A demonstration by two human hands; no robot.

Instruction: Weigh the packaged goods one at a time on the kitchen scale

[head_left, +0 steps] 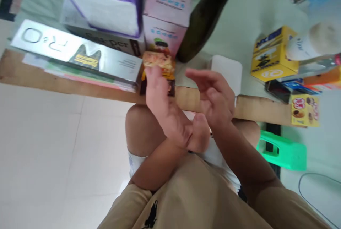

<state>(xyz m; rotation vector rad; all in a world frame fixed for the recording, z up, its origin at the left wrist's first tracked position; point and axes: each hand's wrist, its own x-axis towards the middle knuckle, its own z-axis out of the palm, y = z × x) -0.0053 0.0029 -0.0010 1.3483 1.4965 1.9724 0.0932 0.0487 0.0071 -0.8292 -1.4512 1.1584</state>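
Note:
My left hand [169, 115] is raised over my lap at the table's front edge. Its fingers are stretched out and its thumb stands apart to the right, with nothing held. Just behind its fingertips is a small yellow and brown food packet [160, 60], partly hidden by them. To the right, my right hand [217, 97] faces it with bent, parted fingers, also holding nothing. A gap separates the two hands. Close behind my right hand lies a white rounded box [226, 71], partly covered by it. Motion blurs the fingers slightly.
Along the left stand a long silver box [112, 62], a purple-and-white pack [106, 9] and a pink carton [167, 16]. A dark green bottle [205, 23] leans behind. Rightward are a yellow box [274, 55], a white cup [301, 46], a small yellow packet [305, 110] and a green stool [290, 151].

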